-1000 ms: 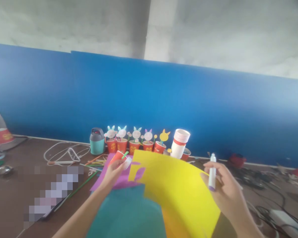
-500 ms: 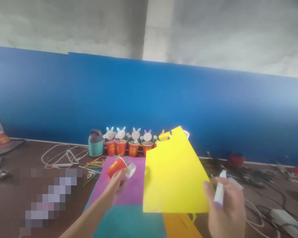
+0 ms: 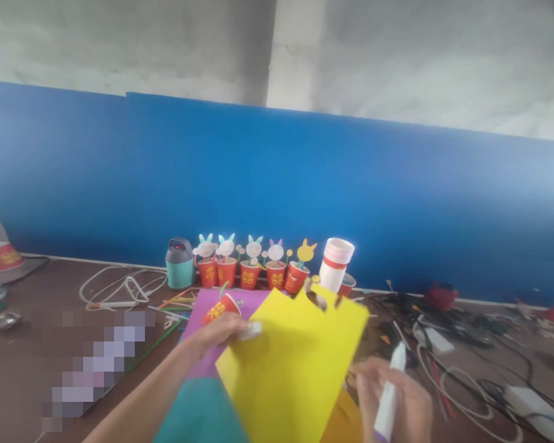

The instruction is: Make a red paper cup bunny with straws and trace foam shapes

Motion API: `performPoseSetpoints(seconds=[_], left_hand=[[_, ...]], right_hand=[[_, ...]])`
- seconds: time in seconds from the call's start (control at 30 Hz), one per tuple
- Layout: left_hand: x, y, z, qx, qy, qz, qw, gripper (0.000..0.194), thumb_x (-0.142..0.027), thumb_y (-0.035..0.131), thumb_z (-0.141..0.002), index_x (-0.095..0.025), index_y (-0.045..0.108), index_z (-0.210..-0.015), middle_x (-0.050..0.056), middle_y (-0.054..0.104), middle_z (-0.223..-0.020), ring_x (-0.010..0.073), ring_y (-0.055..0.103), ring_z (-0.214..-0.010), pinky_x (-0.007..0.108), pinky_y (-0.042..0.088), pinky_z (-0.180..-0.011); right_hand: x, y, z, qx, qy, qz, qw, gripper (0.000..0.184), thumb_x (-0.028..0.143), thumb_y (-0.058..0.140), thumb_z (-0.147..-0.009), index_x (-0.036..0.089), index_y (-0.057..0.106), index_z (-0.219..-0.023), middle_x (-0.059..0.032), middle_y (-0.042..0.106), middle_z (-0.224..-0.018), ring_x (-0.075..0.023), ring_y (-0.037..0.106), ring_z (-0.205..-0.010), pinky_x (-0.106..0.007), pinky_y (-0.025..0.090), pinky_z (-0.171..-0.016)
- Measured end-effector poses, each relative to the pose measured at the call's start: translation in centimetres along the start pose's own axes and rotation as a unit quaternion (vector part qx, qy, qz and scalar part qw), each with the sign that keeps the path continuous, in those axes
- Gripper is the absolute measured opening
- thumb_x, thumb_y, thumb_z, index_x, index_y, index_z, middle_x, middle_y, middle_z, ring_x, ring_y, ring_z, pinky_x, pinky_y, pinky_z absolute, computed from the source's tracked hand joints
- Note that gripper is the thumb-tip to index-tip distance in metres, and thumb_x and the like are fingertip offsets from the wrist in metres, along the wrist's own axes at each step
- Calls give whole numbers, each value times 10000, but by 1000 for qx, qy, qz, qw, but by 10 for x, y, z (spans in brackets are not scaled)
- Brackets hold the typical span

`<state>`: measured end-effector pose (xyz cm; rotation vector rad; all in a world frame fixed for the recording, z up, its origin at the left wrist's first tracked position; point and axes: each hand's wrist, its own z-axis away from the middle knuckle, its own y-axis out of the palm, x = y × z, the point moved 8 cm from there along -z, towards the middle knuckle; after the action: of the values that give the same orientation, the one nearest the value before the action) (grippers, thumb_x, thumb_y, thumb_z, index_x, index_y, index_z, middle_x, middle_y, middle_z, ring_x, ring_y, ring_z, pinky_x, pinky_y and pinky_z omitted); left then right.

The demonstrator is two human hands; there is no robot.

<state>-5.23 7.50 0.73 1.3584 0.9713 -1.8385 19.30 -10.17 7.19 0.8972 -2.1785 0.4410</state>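
Observation:
My left hand (image 3: 224, 329) is closed on a small whitish, partly see-through thing (image 3: 253, 331), too blurred to name, over the left edge of a yellow paper sheet (image 3: 295, 363). The sheet's far edge has cut-out notches. At the sheet's right edge, my right hand (image 3: 397, 397) is closed around a white marker (image 3: 390, 394) with a purple end; whether its fingertips also pinch the paper I cannot tell. A red paper cup (image 3: 224, 306) with a green stem lies tilted just beyond my left hand. Under the yellow sheet are purple (image 3: 198, 344), teal (image 3: 198, 412) and orange sheets (image 3: 344, 421).
Several red cups (image 3: 249, 275) with paper bunny heads stand along the blue partition (image 3: 258, 166). Beside them are a teal-and-grey container (image 3: 180, 264) and stacked white cups (image 3: 337, 261). Tangled cables (image 3: 480, 375) lie at right, coloured pipe cleaners (image 3: 180, 301) at left.
The yellow sheet has come down and toward me and turned, uncovering the stacked white cups. My left hand has moved right to its edge. My right hand has shifted slightly left, still holding the marker.

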Motion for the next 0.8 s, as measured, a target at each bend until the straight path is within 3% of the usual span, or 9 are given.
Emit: performPoseSetpoints(seconds=[0.1,0.17,0.27,0.4,0.5,0.67,0.8], left_hand=[[-9,5,-8,50,11,-111,992,223,-407,686,-614,-197,622,-579,-24,582,-576,133,534,-553,230,361,-508],[-15,11,-14,61,29,-184,981,190,-393,719,-565,-217,654,-594,-13,642,-654,183,595,-648,251,402,-563],[-25,22,-20,49,63,-279,957,232,-388,760,-476,-229,664,-617,0,662,-741,234,617,-706,288,434,-608],[-27,34,-12,9,110,-350,930,356,-358,737,-501,-242,682,-833,39,647,-1001,272,636,-819,345,469,-743],[-18,34,0,-45,131,-365,921,417,-320,672,-611,-243,631,-1018,66,585,-1155,272,615,-967,348,452,-859],[9,23,9,-136,128,-334,924,423,-286,643,-706,-230,589,-1121,70,605,-1135,229,599,-1022,320,454,-903],[18,21,4,-146,131,-307,931,450,-301,672,-712,-223,602,-1149,67,610,-1167,224,583,-1061,308,444,-931]], right_hand=[[1,8,-25,45,-50,62,996,197,273,576,-831,206,514,-1005,-90,586,-945,-221,629,-811,-329,552,-651],[-2,35,-30,153,-61,97,981,175,240,523,-850,223,522,-1024,-73,609,-950,-216,629,-835,-329,541,-702],[-12,83,-12,341,-74,128,928,275,122,451,-810,233,520,-1052,-67,640,-974,-227,629,-906,-349,516,-786],[-36,119,27,489,-68,205,845,481,18,459,-621,208,552,-1052,-95,636,-1070,-268,584,-1046,-379,470,-864],[-51,122,44,523,-43,272,807,563,3,466,-579,176,554,-1108,-129,627,-1131,-304,558,-1087,-404,454,-860],[-53,121,49,549,-8,328,769,524,20,444,-675,161,545,-1169,-144,610,-1181,-298,550,-1089,-394,432,-867],[-54,125,50,575,12,353,738,544,18,445,-670,157,535,-1187,-138,593,-1203,-298,543,-1093,-392,414,-876]])
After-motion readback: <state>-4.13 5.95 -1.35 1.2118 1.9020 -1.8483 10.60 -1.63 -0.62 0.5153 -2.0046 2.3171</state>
